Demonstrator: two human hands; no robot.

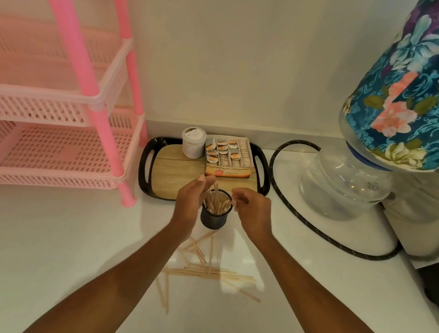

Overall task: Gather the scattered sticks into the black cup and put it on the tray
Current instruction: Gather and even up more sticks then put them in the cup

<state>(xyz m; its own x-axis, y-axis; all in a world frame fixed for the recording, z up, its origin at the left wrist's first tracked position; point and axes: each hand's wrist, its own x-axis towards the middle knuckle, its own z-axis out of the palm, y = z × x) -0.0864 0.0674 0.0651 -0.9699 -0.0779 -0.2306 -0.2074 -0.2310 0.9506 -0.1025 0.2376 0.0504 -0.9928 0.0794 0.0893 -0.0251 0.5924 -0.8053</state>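
A black cup (213,218) stands on the white counter just in front of the tray (145,167), with several pale wooden sticks (217,202) upright inside it. My left hand (193,196) is flat against the cup's left side, fingers stretched out and holding nothing. My right hand (253,210) hovers at the cup's right rim with its fingers loosely curled; whether they pinch a stick is unclear. More sticks (210,272) lie scattered on the counter between my forearms, nearer to me than the cup.
The tray has a wooden floor and carries a white jar (193,142) and a box of sachets (228,156) at its back. A pink plastic rack (49,110) stands left. A black hose (304,223) and a water bottle (347,183) under a floral cover are right.
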